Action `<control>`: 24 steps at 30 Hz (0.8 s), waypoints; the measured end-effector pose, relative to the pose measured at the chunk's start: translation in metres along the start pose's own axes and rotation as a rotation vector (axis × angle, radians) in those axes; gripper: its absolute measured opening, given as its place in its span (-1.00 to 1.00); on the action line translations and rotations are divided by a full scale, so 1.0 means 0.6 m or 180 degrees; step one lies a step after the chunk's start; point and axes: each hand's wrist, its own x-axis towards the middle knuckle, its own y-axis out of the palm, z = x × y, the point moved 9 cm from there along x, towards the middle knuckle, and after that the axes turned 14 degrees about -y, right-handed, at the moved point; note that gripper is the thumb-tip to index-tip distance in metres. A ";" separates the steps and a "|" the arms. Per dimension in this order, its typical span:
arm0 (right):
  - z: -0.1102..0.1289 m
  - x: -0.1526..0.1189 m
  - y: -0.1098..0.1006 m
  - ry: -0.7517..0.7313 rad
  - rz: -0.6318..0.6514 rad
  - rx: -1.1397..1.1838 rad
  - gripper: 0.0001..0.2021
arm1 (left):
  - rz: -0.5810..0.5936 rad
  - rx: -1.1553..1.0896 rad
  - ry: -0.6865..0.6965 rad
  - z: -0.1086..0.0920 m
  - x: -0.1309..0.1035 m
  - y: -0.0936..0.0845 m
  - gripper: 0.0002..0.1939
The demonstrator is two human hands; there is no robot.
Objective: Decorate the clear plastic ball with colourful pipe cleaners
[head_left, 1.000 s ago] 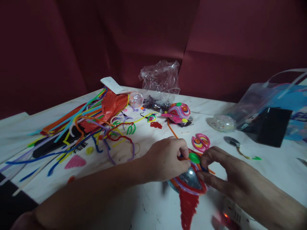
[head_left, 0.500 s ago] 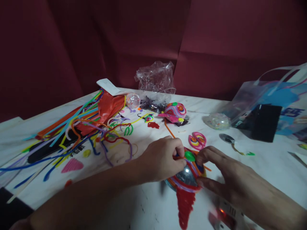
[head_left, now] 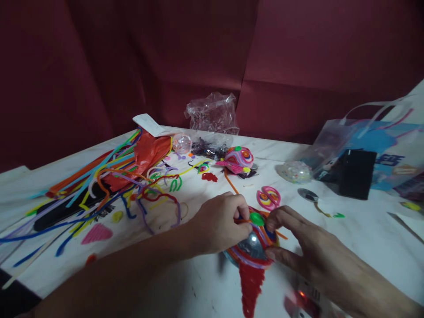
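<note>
A round, clear-windowed craft ball (head_left: 253, 245) wrapped in coloured pipe cleaners sits at the front middle of the table. A green disc (head_left: 257, 218) tops it, and a red pointed piece (head_left: 251, 285) sticks out toward me. My left hand (head_left: 228, 223) is closed in a pinch at the ball's upper left edge; its fingertips hide what lies between them. From the right, my right hand (head_left: 304, 243) grips the ball's side between thumb and fingers. Just beyond it lies a pink looped piece (head_left: 269, 198) with yellow and orange rings.
Loose pipe cleaners (head_left: 109, 176) spread over the left side. A finished-looking striped craft fish (head_left: 237, 160) stands farther back near a crumpled clear bag (head_left: 213, 115). To the right are a clear dome (head_left: 294, 171), a black box (head_left: 357, 174) and a plastic carrier bag (head_left: 394, 137). A device with a red light (head_left: 302, 295) lies near my right wrist.
The whole view has shifted slightly, so things appear a little lower and farther left. Both hands keep the same hold on the ball.
</note>
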 end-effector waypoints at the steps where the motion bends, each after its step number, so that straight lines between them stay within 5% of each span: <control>1: 0.000 0.000 0.000 0.0025 0.0002 -0.0014 -0.82 | 0.0003 -0.0013 -0.0013 0.000 0.000 -0.001 -0.93; 24: 0.014 0.008 0.001 -0.0024 0.0012 -0.0074 -0.84 | 0.0199 -0.0370 -0.0384 0.025 0.012 0.010 -0.90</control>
